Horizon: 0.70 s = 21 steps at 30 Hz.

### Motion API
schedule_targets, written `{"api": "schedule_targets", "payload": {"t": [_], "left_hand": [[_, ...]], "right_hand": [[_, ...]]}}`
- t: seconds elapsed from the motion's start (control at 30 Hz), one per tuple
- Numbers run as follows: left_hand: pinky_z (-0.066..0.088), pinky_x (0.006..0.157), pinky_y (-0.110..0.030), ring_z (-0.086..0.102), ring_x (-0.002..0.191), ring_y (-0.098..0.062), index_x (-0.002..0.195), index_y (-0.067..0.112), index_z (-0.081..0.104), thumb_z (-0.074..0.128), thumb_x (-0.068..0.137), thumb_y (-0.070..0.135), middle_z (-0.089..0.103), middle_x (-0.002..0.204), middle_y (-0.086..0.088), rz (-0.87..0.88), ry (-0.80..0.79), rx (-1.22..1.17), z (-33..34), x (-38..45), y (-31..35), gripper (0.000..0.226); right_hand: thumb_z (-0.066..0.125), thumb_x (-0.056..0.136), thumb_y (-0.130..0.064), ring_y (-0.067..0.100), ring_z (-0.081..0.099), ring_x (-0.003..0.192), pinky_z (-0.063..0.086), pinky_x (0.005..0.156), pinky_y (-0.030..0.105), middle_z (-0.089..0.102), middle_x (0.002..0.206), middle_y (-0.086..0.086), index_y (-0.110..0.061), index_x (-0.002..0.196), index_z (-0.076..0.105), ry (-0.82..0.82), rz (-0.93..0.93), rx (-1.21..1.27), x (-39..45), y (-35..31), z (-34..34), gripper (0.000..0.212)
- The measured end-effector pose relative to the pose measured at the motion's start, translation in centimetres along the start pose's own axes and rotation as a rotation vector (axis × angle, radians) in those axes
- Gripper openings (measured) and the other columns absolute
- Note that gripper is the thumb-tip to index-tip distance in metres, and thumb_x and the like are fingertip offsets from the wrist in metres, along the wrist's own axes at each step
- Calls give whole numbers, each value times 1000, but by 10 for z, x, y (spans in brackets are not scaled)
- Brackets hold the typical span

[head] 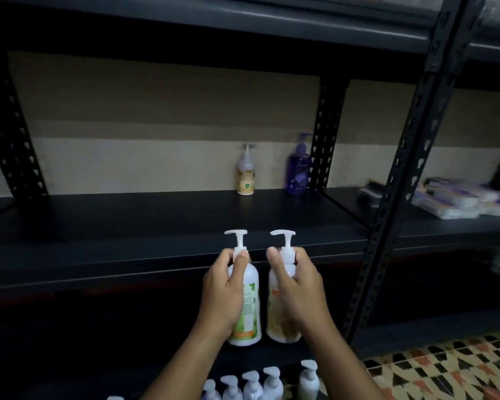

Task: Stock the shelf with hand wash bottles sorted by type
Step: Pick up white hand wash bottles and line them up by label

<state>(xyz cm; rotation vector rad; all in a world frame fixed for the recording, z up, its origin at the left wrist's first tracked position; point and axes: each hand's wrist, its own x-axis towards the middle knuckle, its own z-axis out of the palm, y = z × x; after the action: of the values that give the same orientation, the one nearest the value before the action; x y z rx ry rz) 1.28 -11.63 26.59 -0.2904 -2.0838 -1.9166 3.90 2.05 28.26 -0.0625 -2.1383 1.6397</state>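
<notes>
Left bottle: white pump bottle with a green leaf label (247, 301), upright, in front of the dark shelf's front edge (127, 255)
Right bottle: white pump bottle with an orange label (277, 310), upright, just beside the green one
Left hand (223, 295): fingers wrapped round the green-labelled bottle's upper body, thumb by the neck
Right hand (299, 290): curled round the orange-labelled bottle the same way, pump standing above the fingers
Done: a cream bottle with a yellow label (245, 176) and a translucent purple bottle (298, 171) stand at the back of the shelf, apart (likely two type rows begun)
Left: both held bottles, plus the cluster of white pump bottles below (260, 383); task looks barely started
</notes>
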Motion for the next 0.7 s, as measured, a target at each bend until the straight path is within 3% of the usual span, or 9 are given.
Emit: {"api": "schedule_targets", "payload": {"t": [0.1, 0.23, 0.33, 0.47, 0.6, 0.7], "left_hand": [[49, 67, -36, 62, 69, -10, 82, 20, 59, 60, 89, 73, 64, 73, 0, -31, -34, -46, -6, 0, -3, 54], [57, 78, -35, 68, 91, -13, 96, 28, 61, 76, 49, 92, 69, 99, 3, -56, -127, 114, -13, 0, -8, 81], [59, 84, -38, 65, 95, -15, 101, 35, 55, 95, 35, 76, 64, 107, 1, -87, -149, 145, -15, 3, -11, 87], [59, 91, -52, 66, 100, -25, 108, 38, 54, 101, 43, 49, 64, 111, -4, -88, -122, 94, -17, 8, -15, 81], [63, 79, -37, 72, 87, -21, 100, 31, 67, 101, 54, 14, 73, 93, 5, -41, -4, 37, -22, 4, -17, 60], [63, 80, -34, 76, 89, -16, 111, 31, 74, 97, 63, 6, 79, 97, 5, -38, -11, -64, -28, 3, -14, 59]], "right_hand": [[83, 68, -64, 7, 65, 75, 54, 65, 27, 69, 84, -6, -27, 94, 56, -31, 20, -81, -2, -3, -4, 52], [90, 54, -54, 7, 63, 86, 50, 69, 23, 66, 96, -10, -33, 102, 55, -50, 4, -132, 3, 2, -15, 63], [89, 53, -34, 12, 58, 95, 46, 72, 26, 55, 109, -7, -37, 106, 53, -97, 22, -196, 5, 6, -20, 63], [97, 43, -30, 18, 61, 90, 56, 75, 38, 58, 103, 0, -35, 99, 46, -58, 73, -129, 5, 13, -23, 76], [101, 50, -20, 13, 65, 87, 58, 75, 35, 64, 100, 1, -27, 98, 55, 51, 42, -23, 2, 17, -26, 67], [97, 63, -20, 16, 69, 91, 59, 78, 37, 70, 99, 0, -24, 101, 61, 31, -45, 55, -2, 19, -27, 52]]}}
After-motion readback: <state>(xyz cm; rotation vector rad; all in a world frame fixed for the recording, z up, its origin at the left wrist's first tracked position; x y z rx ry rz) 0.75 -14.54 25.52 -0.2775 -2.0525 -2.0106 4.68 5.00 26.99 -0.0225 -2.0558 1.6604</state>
